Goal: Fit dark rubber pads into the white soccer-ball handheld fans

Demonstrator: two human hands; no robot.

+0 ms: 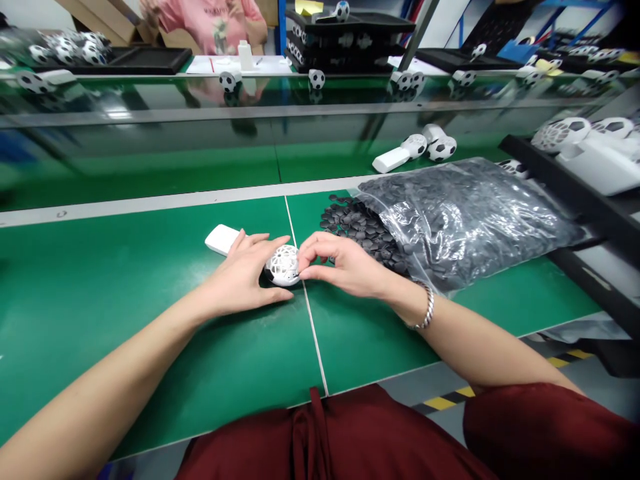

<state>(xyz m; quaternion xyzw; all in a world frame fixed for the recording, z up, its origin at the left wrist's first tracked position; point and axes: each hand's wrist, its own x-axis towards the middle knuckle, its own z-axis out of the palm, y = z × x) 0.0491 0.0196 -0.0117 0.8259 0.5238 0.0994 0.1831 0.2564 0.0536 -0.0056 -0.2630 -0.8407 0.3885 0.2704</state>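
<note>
A white handheld fan lies on the green bench, its flat handle point(221, 239) pointing up and left and its perforated, football-patterned head point(284, 265) at the lower end. My left hand point(240, 270) curves over the fan where the head meets the handle, holding it. My right hand point(345, 263) comes in from the right, with its fingertips pinched against the right side of the head. Whether they hold a small black patch there is hard to tell. A loose heap of black patches point(357, 227) lies just beyond my right hand, spilling from a clear plastic bag point(465, 223) packed with more.
The green workbench point(150, 293) has a pale seam running through it beneath my hands. Two finished football fans point(415, 150) lie farther back. A black rack point(575, 193) holding white fans stands at the right. Beyond a glass shelf point(300, 100), a person in a pink shirt point(210, 23) works.
</note>
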